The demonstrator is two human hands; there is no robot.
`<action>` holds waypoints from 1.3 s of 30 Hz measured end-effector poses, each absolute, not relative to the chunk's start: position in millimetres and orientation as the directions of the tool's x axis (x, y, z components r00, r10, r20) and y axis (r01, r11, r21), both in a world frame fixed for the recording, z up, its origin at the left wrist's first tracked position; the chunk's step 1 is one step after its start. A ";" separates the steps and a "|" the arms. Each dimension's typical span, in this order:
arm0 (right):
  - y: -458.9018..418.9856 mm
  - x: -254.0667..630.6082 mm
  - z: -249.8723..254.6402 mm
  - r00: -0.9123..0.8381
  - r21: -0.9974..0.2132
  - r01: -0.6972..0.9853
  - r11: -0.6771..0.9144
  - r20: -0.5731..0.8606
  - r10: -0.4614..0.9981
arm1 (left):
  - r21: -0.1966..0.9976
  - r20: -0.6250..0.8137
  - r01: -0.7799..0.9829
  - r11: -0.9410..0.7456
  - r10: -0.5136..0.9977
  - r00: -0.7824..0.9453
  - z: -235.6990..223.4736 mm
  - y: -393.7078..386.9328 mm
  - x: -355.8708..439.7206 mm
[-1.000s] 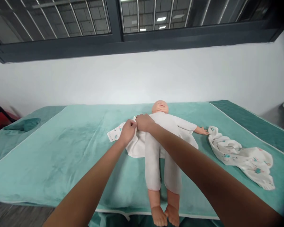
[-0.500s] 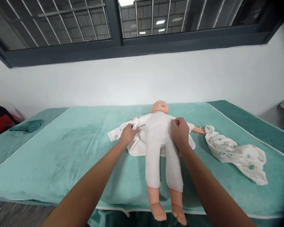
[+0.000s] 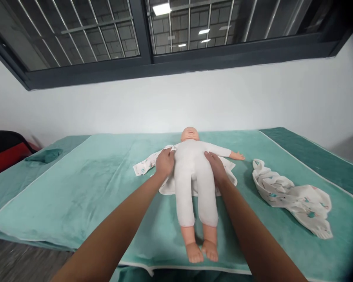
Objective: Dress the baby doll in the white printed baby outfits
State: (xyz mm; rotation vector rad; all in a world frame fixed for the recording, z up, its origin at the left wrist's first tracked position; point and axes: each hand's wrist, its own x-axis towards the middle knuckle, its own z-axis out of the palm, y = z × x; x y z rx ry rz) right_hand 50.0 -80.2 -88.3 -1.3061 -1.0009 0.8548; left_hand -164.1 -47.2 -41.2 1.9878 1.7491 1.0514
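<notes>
A baby doll (image 3: pixel 191 164) with a white cloth body lies on its back, head toward the wall and feet toward me. My left hand (image 3: pixel 165 162) presses against its side at the left, fingers closed round the torso edge. On the opposite side, my right hand (image 3: pixel 216 165) grips the torso, its fingertips on the white cloth. Spread beneath the doll is a white printed baby shirt (image 3: pixel 167 188). Its left sleeve (image 3: pixel 144 166) covers the doll's arm on that side, while the doll's other arm (image 3: pixel 237 156) lies outside the shirt, hand bare.
Crumpled white printed baby pants (image 3: pixel 294 196) lie to the right on the green bed cover (image 3: pixel 70 196). A black and red object (image 3: pixel 6 152) is at the far left. Behind the bed rise a white wall (image 3: pixel 170 105) and a dark-framed window (image 3: pixel 147 64).
My right hand has come down from above the doll to its side, and my left hand has closed in on the torso. The doll has shifted left, its legs closer together.
</notes>
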 end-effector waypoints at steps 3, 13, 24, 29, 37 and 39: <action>-83.2 42.4 -91.5 0.299 -0.988 -0.146 0.052 0.006 0.954 | 0.686 0.317 0.696 -0.212 0.948 -0.024 -39.0 -40.7 -157.1; -91.6 43.3 -91.9 -0.010 -0.975 -0.217 -0.049 -0.048 0.999 | 0.861 0.238 0.485 -0.154 0.964 -0.117 5.9 -22.8 -162.1; -87.5 36.7 -103.2 0.080 -0.960 -0.281 -0.009 -0.033 0.996 | 0.997 -0.058 0.063 0.038 0.934 0.353 48.0 -79.8 -190.8; -84.5 37.7 -107.3 0.095 -0.949 -0.315 -0.016 -0.049 0.994 | 0.975 0.098 0.186 -0.118 0.989 0.110 18.5 -98.6 -214.5; -83.9 39.1 -111.3 0.087 -0.949 -0.315 -0.015 -0.045 0.995 | 0.940 0.013 0.313 -0.133 0.934 0.357 -30.2 -149.3 -210.5; -85.8 38.7 -110.7 0.090 -0.949 -0.315 -0.004 -0.034 0.995 | 0.925 0.074 0.340 -0.169 0.958 0.277 -40.5 -142.4 -224.6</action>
